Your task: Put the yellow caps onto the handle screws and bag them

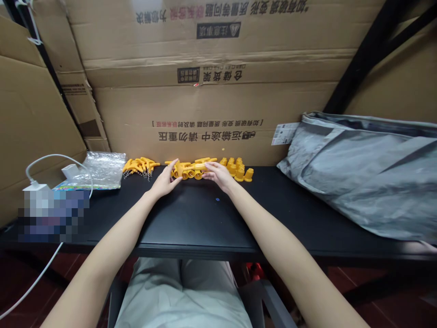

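Observation:
My left hand [164,181] is closed with thumb and fingers on the yellow T-shaped handle of a corkscrew [179,169], held sideways above the table. My right hand [218,175] pinches the yellow sleeve [198,167] at the other end. Handle and sleeve are in line; how far they are joined is too small to tell. Behind and below them lie several yellow corkscrew pieces [198,175], partly hidden by my hands. Left of my hands is a pile of yellow T-handles with metal spirals [141,165]. Several yellow sleeves with flared bases [240,172] stand to the right.
A clear plastic bag [104,168], a white charger [37,196] with its cable and a blurred-out item lie at left on the black table [201,223]. A large grey bag [358,177] fills the right. Cardboard [218,100] walls the back. A small blue speck lies in front.

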Motion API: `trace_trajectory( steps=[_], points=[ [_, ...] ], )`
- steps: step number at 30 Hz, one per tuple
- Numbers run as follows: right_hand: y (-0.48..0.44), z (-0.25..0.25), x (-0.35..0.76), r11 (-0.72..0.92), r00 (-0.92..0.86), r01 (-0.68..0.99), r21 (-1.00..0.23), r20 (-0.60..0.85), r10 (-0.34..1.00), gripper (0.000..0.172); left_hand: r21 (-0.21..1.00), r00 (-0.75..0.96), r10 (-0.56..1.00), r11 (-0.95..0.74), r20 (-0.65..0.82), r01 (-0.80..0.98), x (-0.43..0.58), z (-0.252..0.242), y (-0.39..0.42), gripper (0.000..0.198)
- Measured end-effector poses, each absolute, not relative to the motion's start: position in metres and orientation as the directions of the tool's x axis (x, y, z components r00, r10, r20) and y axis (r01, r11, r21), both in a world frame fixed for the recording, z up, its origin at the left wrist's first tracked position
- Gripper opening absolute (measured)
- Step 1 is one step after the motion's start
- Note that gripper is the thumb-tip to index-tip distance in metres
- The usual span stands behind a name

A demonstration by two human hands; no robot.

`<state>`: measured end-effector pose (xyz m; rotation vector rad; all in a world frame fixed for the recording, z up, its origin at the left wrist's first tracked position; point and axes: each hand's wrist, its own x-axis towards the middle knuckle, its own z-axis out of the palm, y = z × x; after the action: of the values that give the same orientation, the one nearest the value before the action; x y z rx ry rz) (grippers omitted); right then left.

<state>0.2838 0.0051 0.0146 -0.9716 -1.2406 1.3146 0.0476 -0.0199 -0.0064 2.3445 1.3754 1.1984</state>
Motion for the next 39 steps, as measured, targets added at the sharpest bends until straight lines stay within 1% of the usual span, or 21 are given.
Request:
trace_trajectory(
  steps=[2, 4, 5, 7, 8, 10, 13, 15, 17, 19, 23, 28, 33, 34, 36, 39],
  points=[
    [0.013, 0.013, 0.288, 0.148, -0.015, -0.177, -0.973, 0.154, 0.988, 0.025, 0.512, 0.233, 0.791, -0.559, 0.566, 0.652, 0.047, -0.007, -0.020, 0.069],
    [0.019, 0.011, 0.292, 0.264, 0.111, -0.139, -0.955, 0.249, 0.962, 0.034, 0.502, 0.232, 0.790, -0.556, 0.568, 0.662, 0.046, -0.008, -0.019, 0.065],
    [0.021, 0.010, 0.294, 0.332, 0.170, -0.086, -0.939, 0.315, 0.934, 0.037, 0.494, 0.237, 0.790, -0.554, 0.565, 0.670, 0.046, -0.009, -0.018, 0.063],
    [0.023, 0.006, 0.297, 0.460, 0.236, 0.094, -0.883, 0.469, 0.851, 0.042, 0.473, 0.252, 0.790, -0.553, 0.559, 0.686, 0.045, -0.012, -0.016, 0.058],
    [0.023, 0.004, 0.298, 0.508, 0.232, 0.208, -0.836, 0.546, 0.805, 0.043, 0.461, 0.257, 0.788, -0.553, 0.559, 0.694, 0.045, -0.014, -0.015, 0.055],
    [0.021, -0.001, 0.299, 0.563, 0.157, 0.431, -0.705, 0.674, 0.722, 0.041, 0.439, 0.263, 0.785, -0.551, 0.561, 0.710, 0.044, -0.017, -0.012, 0.050],
    [0.018, -0.008, 0.296, 0.584, -0.046, 0.667, -0.461, 0.758, 0.651, 0.038, 0.427, 0.265, 0.788, -0.544, 0.555, 0.723, 0.044, -0.020, -0.009, 0.045],
    [0.018, -0.011, 0.292, 0.576, -0.182, 0.763, -0.293, 0.758, 0.626, 0.039, 0.427, 0.272, 0.792, -0.543, 0.547, 0.723, 0.044, -0.021, -0.008, 0.044],
    [0.020, -0.013, 0.287, 0.562, -0.278, 0.812, -0.156, 0.743, 0.609, 0.039, 0.427, 0.279, 0.794, -0.545, 0.540, 0.722, 0.044, -0.021, -0.008, 0.042],
    [0.021, -0.014, 0.283, 0.544, -0.332, 0.837, -0.066, 0.728, 0.600, 0.038, 0.426, 0.286, 0.794, -0.547, 0.537, 0.720, 0.044, -0.020, -0.009, 0.041],
    [0.024, -0.016, 0.275, 0.492, -0.395, 0.869, 0.051, 0.671, 0.628, 0.040, 0.426, 0.302, 0.792, -0.557, 0.531, 0.713, 0.044, -0.018, -0.010, 0.038],
    [0.022, -0.019, 0.270, 0.482, -0.443, 0.868, 0.121, 0.629, 0.639, 0.051, 0.431, 0.296, 0.796, -0.551, 0.527, 0.714, 0.044, -0.019, -0.010, 0.036],
    [0.017, -0.020, 0.269, 0.500, -0.455, 0.860, 0.099, 0.593, 0.664, 0.059, 0.370, 0.293, 0.789, -0.535, 0.540, 0.760, 0.040, -0.018, -0.006, 0.022],
    [0.016, -0.019, 0.269, 0.500, -0.451, 0.861, 0.092, 0.592, 0.668, 0.060, 0.354, 0.265, 0.797, -0.503, 0.543, 0.788, 0.038, -0.016, -0.005, 0.020],
    [0.014, -0.018, 0.269, 0.501, -0.450, 0.861, 0.087, 0.589, 0.671, 0.062, 0.336, 0.150, 0.819, -0.385, 0.554, 0.859, 0.033, -0.011, -0.004, 0.021],
    [0.010, -0.015, 0.269, 0.489, -0.438, 0.868, 0.084, 0.593, 0.676, 0.063, 0.337, -0.103, 0.830, -0.106, 0.548, 0.936, 0.021, -0.003, -0.004, 0.029]
  ],
)
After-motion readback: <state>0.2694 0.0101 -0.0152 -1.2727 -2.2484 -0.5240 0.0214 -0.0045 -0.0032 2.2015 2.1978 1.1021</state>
